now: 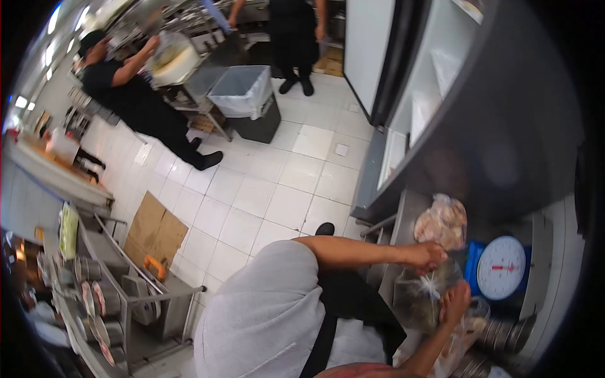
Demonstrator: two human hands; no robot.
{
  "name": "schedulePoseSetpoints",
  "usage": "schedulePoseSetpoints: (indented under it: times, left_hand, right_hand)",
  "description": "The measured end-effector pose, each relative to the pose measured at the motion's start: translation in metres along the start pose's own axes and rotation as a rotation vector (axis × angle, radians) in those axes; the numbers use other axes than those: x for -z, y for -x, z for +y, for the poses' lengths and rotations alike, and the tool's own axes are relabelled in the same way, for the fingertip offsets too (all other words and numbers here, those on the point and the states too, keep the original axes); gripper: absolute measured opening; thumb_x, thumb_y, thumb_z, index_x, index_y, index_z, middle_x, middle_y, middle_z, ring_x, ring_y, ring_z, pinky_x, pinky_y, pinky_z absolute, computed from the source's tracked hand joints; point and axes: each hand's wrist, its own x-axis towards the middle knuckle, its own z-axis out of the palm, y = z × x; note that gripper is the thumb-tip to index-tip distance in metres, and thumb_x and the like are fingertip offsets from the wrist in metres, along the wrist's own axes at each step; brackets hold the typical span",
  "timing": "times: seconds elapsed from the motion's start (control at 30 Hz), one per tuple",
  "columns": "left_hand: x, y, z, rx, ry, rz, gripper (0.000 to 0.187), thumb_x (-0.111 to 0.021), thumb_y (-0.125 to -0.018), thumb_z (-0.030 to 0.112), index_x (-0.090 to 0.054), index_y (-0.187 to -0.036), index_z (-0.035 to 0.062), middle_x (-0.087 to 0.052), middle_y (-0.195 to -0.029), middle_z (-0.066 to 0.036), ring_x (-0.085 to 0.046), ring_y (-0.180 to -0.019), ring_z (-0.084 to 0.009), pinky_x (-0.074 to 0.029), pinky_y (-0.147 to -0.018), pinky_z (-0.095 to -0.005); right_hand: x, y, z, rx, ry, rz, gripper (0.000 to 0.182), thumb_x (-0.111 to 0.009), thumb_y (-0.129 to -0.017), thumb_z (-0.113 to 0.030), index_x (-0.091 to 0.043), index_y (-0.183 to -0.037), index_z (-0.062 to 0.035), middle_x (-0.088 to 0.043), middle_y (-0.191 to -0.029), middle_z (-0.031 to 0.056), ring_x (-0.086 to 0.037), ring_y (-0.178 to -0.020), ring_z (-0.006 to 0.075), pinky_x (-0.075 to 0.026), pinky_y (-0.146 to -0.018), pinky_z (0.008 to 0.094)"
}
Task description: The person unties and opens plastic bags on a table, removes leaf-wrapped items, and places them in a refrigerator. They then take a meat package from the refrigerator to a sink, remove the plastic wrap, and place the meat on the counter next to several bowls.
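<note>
A clear plastic bag (418, 310) with darkish contents lies on the metal counter, its neck gathered and twisted. My left hand (430, 257) is closed at the upper end of this neck, pinching the plastic. Just below and to the right, my right hand (455, 302) has its fingers curled against the bag's side; what they grip is too small to make out. Above my left hand rests another clear bag (441, 222) of pale pinkish pieces. A blue scale (502, 267) with a round white dial stands to the right of both hands.
Stacked metal containers (509, 334) stand below the scale. An open fridge (416, 107) rises beyond the counter. A lined grey bin (252, 107), flattened cardboard (154, 232) and a metal rack (157, 299) are on the left. Two people in black stand farther off.
</note>
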Motion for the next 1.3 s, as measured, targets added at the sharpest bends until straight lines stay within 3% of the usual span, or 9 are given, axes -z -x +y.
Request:
schedulePoseSetpoints:
  times: [0.13,0.3,0.67,0.77,0.87,0.93,1.0,1.07,1.3]
  left_hand:
    - [-0.007,0.018,0.029,-0.199,-0.255,0.003,0.036,-0.045,-0.094,0.032,-0.051,-0.075,0.0016,-0.051,-0.064,-0.006,-0.053,-0.06,-0.0177,-0.044,-0.057,-0.0317]
    - [-0.006,0.053,0.045,-0.519,-0.799,0.085,0.023,-0.05,-0.088,0.019,-0.055,-0.079,-0.0011,-0.057,-0.073,-0.014,-0.056,-0.078,-0.0283,-0.043,-0.07,-0.0365]
    - [-0.084,0.098,0.061,-0.164,-1.274,-0.327,0.028,-0.055,-0.078,0.028,-0.063,-0.076,0.0004,-0.063,-0.078,-0.022,-0.062,-0.076,-0.0373,-0.048,-0.067,-0.0452]
    - [-0.064,0.08,0.045,-0.406,-1.402,-0.528,0.033,-0.054,-0.08,0.031,-0.064,-0.073,0.001,-0.064,-0.071,-0.019,-0.064,-0.067,-0.0328,-0.051,-0.06,-0.0426]
    - [-0.019,0.03,0.004,-0.243,-0.786,-0.418,0.039,-0.053,-0.083,0.037,-0.064,-0.069,0.0021,-0.063,-0.063,-0.014,-0.063,-0.057,-0.0263,-0.051,-0.051,-0.038]
    - [-0.05,0.058,0.086,0.293,-0.788,-0.091,0.046,-0.052,-0.085,0.037,-0.061,-0.062,-0.0016,-0.061,-0.059,-0.017,-0.063,-0.06,-0.026,-0.049,-0.057,-0.0395]
    - [-0.05,0.038,0.063,0.405,-0.915,-0.148,0.052,-0.05,-0.086,0.043,-0.061,-0.059,-0.0004,-0.061,-0.056,-0.016,-0.061,-0.055,-0.0256,-0.048,-0.056,-0.0382]
    - [-0.035,0.014,0.011,0.078,-1.15,-0.311,0.043,-0.058,-0.079,0.038,-0.064,-0.066,-0.0033,-0.063,-0.061,-0.014,-0.063,-0.054,-0.0251,-0.051,-0.048,-0.0364]
    - [-0.028,0.019,0.064,0.506,-0.762,-0.3,0.011,-0.055,-0.083,0.01,-0.056,-0.085,0.0003,-0.052,-0.063,-0.005,-0.054,-0.05,-0.0142,-0.045,-0.047,-0.0278]
  right_hand:
    - [0.002,0.027,-0.008,0.225,-0.087,-0.165,0.016,-0.051,-0.092,-0.025,-0.044,-0.086,-0.0118,-0.039,-0.058,-0.0013,-0.038,-0.044,0.0098,-0.032,-0.04,0.0213]
    - [0.01,0.088,-0.042,0.292,0.92,-0.075,0.044,-0.048,-0.091,-0.042,-0.049,-0.113,-0.004,-0.051,-0.098,0.0157,-0.046,-0.088,0.0182,-0.036,-0.086,0.0366]
    - [-0.01,0.108,0.003,-0.501,-0.325,-0.159,0.031,-0.048,-0.092,-0.028,-0.051,-0.11,-0.0034,-0.052,-0.101,0.0125,-0.046,-0.097,0.0227,-0.036,-0.092,0.0353]
    - [-0.012,0.101,0.01,-0.478,-0.417,-0.204,0.029,-0.048,-0.092,-0.026,-0.051,-0.11,-0.0038,-0.053,-0.102,0.0117,-0.046,-0.099,0.0232,-0.036,-0.093,0.0355]
    - [-0.031,0.108,0.014,-0.168,-0.412,-0.292,0.039,-0.052,-0.09,-0.031,-0.046,-0.117,-0.0038,-0.052,-0.106,0.0075,-0.044,-0.104,0.0194,-0.023,-0.109,0.0407]
    - [-0.076,0.127,0.0,-0.014,0.226,0.036,0.014,-0.052,-0.089,-0.021,-0.048,-0.086,-0.0082,-0.046,-0.063,0.001,-0.044,-0.051,0.0111,-0.037,-0.049,0.0228]
    - [-0.047,0.1,0.048,0.244,0.468,-0.216,0.016,-0.054,-0.089,-0.018,-0.056,-0.095,-0.003,-0.053,-0.072,0.0018,-0.05,-0.058,0.0098,-0.041,-0.052,0.025]
    - [-0.084,0.114,0.033,0.271,0.559,-0.151,0.016,-0.053,-0.09,-0.015,-0.057,-0.092,0.0001,-0.057,-0.082,0.0033,-0.049,-0.071,0.0086,-0.04,-0.062,0.0237]
    - [-0.061,0.125,0.025,0.269,0.377,0.024,0.015,-0.05,-0.089,-0.014,-0.056,-0.098,-0.0031,-0.055,-0.069,0.0055,-0.049,-0.058,0.014,-0.041,-0.056,0.0284]
